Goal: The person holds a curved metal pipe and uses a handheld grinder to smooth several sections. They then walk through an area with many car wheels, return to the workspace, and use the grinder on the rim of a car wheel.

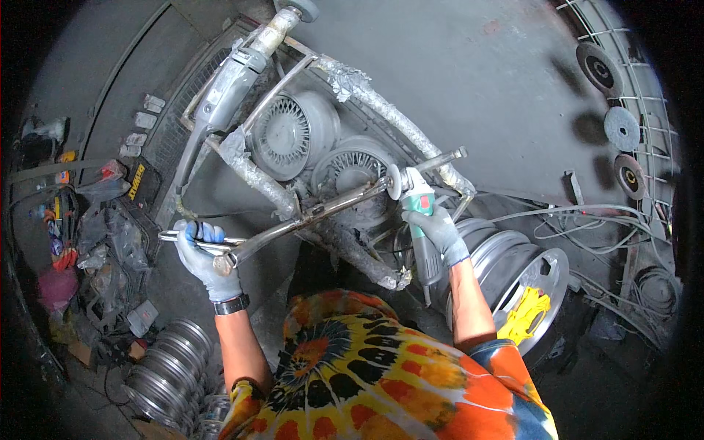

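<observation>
My left hand [205, 257], in a grey glove with blue on it, is closed around a silver pliers-like tool [170, 235] at the near end of a long metal bar [315, 213]. The bar slants up to the right across a padded metal stand [257, 176]. My right hand [438, 229], gloved as well, grips a green and dark grey angle grinder [427, 260]. Its small round disc [394, 182] is at the bar's upper part; whether they touch I cannot tell. The fingers of my left hand partly hide the silver tool.
A large grey power tool [224, 95] leans on the stand's left side. Dusty wheels [290, 136] lie inside it. Silver rims [539, 282] with a yellow glove [524, 315] stand right; more rims [169, 367] lie lower left. Cables [587, 213] run right; discs [622, 130] hang on a rack.
</observation>
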`<state>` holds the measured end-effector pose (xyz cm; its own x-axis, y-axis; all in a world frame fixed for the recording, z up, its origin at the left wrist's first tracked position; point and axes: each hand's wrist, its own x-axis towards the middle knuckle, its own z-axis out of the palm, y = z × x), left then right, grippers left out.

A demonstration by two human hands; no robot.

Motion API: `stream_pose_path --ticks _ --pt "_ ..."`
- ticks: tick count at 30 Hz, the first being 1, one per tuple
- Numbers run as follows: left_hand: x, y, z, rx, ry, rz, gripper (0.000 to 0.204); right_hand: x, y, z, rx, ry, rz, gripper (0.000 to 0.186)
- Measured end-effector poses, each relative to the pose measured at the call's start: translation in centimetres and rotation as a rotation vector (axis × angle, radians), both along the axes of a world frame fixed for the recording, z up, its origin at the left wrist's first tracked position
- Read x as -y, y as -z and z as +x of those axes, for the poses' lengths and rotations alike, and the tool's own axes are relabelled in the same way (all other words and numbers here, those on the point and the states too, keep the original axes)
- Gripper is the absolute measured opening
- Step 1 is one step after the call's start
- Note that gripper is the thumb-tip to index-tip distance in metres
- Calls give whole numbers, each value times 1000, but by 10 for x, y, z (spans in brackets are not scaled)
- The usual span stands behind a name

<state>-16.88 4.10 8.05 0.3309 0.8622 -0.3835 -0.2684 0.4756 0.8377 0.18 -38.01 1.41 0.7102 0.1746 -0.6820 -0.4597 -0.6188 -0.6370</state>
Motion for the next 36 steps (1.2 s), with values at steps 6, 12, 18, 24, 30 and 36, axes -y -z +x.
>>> stream_pose_path --ticks 6,12,18,24,30,36 --pt "4 -1 -8 51 31 20 6 15 14 19 15 -158 -68 53" --pt "10 -8 -2 -9 -67 -3 15 17 13 42 41 -227 -41 61" --pt "21 -15 -6 -4 -53 40 8 6 -3 58 -66 -278 -66 58" --pt "40 -19 -27 -8 -32 88 6 1 -5 56 -28 -255 -77 59" --pt "60 -16 -51 -11 -46 144 18 0 -1 53 63 -271 -125 70" --pt "66 -15 -55 -22 -25 205 16 -8 4 33 273 -242 -431 90"
